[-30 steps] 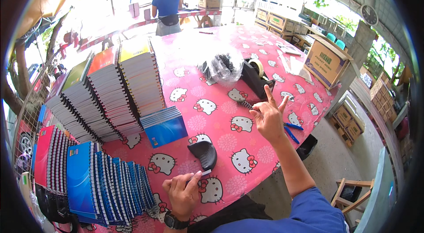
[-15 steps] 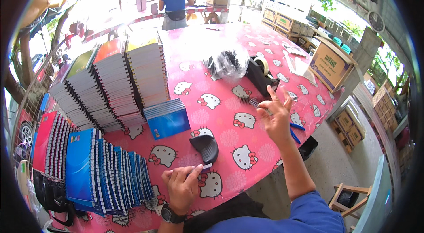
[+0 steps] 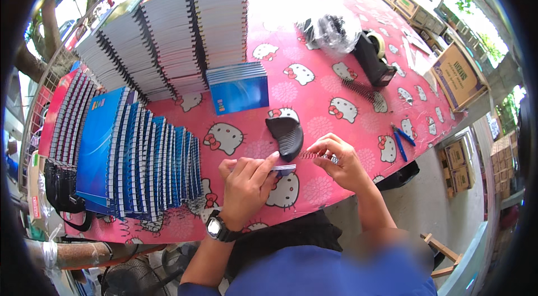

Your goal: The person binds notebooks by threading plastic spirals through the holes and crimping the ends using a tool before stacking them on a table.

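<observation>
My left hand (image 3: 249, 186) pinches a small notebook (image 3: 284, 169), seen nearly edge-on as a thin block of pages, most of it hidden by the fingers. From the right, my right hand (image 3: 339, 162) grips a thin spiral binding coil (image 3: 311, 155), whose free end points at the notebook's edge. Just beyond my fingertips lies a black, curved, ridged block (image 3: 287, 138), its near tip close to the notebook. Small blue notebooks (image 3: 240, 91) are stacked behind that block.
Tall piles of spiral-bound books (image 3: 171, 35) and blue notebooks (image 3: 101, 147) fill the left side. On the right are a tape dispenser (image 3: 372, 60), a loose dark coil (image 3: 358, 91), blue pliers (image 3: 400, 143) and a clear plastic bag (image 3: 335, 32). A carton (image 3: 459, 76) stands beyond.
My right hand has come down and left from its raised position, bringing the coil to the notebook. My left hand still holds the notebook. The view has tilted downward.
</observation>
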The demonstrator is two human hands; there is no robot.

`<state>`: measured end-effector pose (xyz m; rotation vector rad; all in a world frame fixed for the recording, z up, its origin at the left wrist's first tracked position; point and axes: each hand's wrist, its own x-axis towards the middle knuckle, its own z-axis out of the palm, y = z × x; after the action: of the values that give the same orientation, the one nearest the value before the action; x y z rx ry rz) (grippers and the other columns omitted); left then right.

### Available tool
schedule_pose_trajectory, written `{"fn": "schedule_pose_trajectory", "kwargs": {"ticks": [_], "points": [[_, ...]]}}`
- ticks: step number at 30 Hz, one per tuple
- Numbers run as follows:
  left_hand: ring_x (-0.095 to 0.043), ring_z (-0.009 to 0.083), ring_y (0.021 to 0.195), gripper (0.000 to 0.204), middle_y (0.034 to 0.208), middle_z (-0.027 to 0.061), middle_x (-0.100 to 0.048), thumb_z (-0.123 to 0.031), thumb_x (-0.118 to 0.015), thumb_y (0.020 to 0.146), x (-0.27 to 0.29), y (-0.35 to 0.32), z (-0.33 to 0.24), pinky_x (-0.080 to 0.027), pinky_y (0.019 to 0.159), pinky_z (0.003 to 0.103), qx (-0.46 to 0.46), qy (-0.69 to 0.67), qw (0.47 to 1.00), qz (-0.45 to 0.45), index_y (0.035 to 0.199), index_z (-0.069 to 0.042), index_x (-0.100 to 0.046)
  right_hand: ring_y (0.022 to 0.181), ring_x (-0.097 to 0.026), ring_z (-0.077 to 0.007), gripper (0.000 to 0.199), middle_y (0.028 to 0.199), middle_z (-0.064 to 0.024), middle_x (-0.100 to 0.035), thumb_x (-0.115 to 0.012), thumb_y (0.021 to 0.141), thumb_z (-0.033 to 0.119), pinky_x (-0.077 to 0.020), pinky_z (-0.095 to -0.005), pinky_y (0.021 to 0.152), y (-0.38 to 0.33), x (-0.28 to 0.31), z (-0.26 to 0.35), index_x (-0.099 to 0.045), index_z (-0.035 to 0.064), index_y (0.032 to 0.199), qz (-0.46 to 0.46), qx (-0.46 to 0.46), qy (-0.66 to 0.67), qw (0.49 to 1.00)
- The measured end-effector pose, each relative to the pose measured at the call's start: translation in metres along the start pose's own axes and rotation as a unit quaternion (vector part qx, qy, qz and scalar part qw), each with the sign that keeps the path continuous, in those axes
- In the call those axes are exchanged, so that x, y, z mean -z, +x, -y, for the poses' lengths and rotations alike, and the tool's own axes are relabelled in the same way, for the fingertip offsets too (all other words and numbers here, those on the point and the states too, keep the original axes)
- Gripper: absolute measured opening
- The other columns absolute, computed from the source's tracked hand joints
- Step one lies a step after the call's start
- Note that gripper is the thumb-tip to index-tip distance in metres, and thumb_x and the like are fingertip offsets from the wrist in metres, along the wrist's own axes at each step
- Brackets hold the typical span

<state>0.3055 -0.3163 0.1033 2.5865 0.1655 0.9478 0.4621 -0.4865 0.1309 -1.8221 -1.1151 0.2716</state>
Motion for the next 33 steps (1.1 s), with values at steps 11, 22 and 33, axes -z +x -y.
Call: {"fn": "schedule_pose_trajectory", "kwargs": {"ticks": [11,22,33], "points": [[-0.057,0.0135,0.080,0.018,0.084,-0.0042,-0.063,-0.021,-0.071,0.077,-0.002,0.000,-0.001,-0.030,0.082,0.037,0.005,0.013,1.000,0.000,0.094,-0.015,-0.067,0.088,-0.057,-0.0236,0.022,0.090,-0.0045,-0.061,-0.070,0.073,0.001,-0.0451,-0.0362,0.080,0.008,-0.002,-0.001,-0.067,0.0104,0.093,0.042,0.091,-0.037,0.994],[-0.056,0.0140,0.082,0.020,0.085,-0.0035,-0.062,-0.021,-0.072,0.076,-0.004,0.000,-0.003,-0.030,0.085,0.038,0.022,0.016,1.000,0.002,0.094,-0.015,-0.066,0.091,-0.055,-0.0228,0.026,0.091,-0.0041,-0.059,-0.068,0.072,-0.004,-0.0455,-0.0353,0.080,0.008,0.001,-0.008,-0.066,0.0106,0.093,0.086,0.085,0.012,0.993],[-0.056,0.0170,0.081,0.018,0.084,-0.0006,-0.063,-0.018,-0.074,0.073,0.001,0.007,-0.007,-0.031,0.080,0.037,0.048,0.005,0.999,0.012,0.088,-0.013,-0.067,0.086,-0.058,-0.0223,0.026,0.087,-0.0060,-0.059,-0.066,0.076,-0.004,-0.0479,-0.0331,0.075,0.012,0.005,-0.009,-0.066,0.0081,0.099,0.125,0.160,-0.007,0.979]]}}
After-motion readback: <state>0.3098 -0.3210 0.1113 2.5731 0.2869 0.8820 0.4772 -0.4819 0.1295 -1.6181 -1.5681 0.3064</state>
